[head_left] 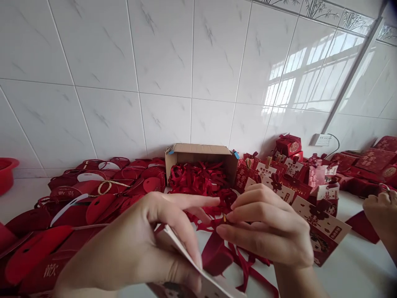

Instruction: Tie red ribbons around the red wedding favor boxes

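Bent at the wrist over the near edge, from the lower left, with the left hand (139,244): gripping the edge of a white-and-red card box (217,285) between thumb and curled finger, with another finger stretched out toward the right. Holding that card box low in the centre foreground, slanted down to the right and cut off by the bottom edge. Raised from the lower right with the right hand (269,225), with knuckles uppermost and fingers bent: pinching a small gold-coloured piece (225,217) between thumb and fingertips, just above a dark red strap (218,256); cannot tell whether joined to it. Beyond the hands, in a cardboard box (201,148) open toward the front and marked with blue at both front corners: heaped with tangled red ribbons (198,178), spilling out onto the white table (350,269). To the left, packed in overlapping rows: red bags (102,203), topped in one spot by a gold cord (105,187). To the right, crowded upright: printed gift boxes (321,223). At the far left, partly in view: a red basin (6,176). At the far right, near a dark red piece: another person's hand (380,211).
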Motion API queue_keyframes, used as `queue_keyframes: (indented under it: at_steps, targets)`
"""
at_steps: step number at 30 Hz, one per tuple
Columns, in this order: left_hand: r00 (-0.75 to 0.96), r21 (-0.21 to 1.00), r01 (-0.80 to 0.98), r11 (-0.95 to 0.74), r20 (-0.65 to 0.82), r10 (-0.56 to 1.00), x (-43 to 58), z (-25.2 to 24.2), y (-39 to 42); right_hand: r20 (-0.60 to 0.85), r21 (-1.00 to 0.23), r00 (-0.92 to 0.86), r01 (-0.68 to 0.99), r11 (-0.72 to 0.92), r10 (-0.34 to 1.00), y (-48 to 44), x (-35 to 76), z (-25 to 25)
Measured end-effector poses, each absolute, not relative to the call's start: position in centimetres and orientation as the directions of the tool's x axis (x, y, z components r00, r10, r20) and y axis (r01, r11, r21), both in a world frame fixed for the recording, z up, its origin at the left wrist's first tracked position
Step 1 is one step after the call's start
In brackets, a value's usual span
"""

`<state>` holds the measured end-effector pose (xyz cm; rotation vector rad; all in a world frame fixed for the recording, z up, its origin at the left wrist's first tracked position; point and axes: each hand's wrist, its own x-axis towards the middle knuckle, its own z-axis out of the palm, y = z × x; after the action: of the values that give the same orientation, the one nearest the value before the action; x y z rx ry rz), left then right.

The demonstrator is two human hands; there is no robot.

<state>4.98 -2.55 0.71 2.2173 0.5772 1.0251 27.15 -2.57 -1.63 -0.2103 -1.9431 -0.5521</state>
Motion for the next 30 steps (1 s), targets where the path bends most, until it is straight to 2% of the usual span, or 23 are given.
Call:
queue_keyframes:
  at_steps: [4, 8, 12, 16, 18, 21, 27, 30]
  targets:
    - [0.723, 0.8, 0.083, -0.595, 0.363, 0.588, 5.1, 1.3, -2.8, 0.905, 0.227, -0.424, 0.398, 0.889, -0.041, -2.8, 26.8, -1.7]
    - [0.678, 0.753, 0.108, -0.65, 0.422, 0.602, 5.1, 1.0, -2.7, 0.93, 0.126, -0.366, 0.409, 0.904, 0.035, -2.5, 26.9, -2.0]
    - [0.653, 0.703, 0.128, -0.699, 0.471, 0.593, 5.2, 0.6, -2.5, 0.923, 0.14, -0.383, 0.405, 0.903, 0.028, -2.3, 27.0, -2.4]
    - [0.656, 0.679, 0.143, -0.72, 0.48, 0.583, 5.2, 0.6, -2.6, 0.923, 0.05, -0.371, 0.373, 0.926, 0.099, -2.0, 27.2, -2.7]
    - [0.664, 0.669, 0.149, -0.728, 0.478, 0.575, 5.2, 0.6, -2.7, 0.919, 0.051, -0.382, 0.355, 0.934, 0.095, -1.8, 27.2, -2.8]
    - [0.657, 0.687, 0.157, -0.71, 0.464, 0.594, 5.3, 0.5, -2.7, 0.906, 0.077, -0.418, 0.325, 0.943, 0.07, -1.4, 27.3, -3.0]
    - [0.686, 0.732, 0.174, -0.658, 0.389, 0.614, 5.5, 0.2, -2.3, 0.902, -0.026, -0.403, 0.311, 0.95, 0.156, -1.1, 27.5, -3.2]
    - [0.684, 0.756, 0.182, -0.629, 0.363, 0.633, 5.5, 0.1, -2.1, 0.912, -0.02, -0.382, 0.315, 0.949, 0.146, -0.8, 27.5, -3.2]
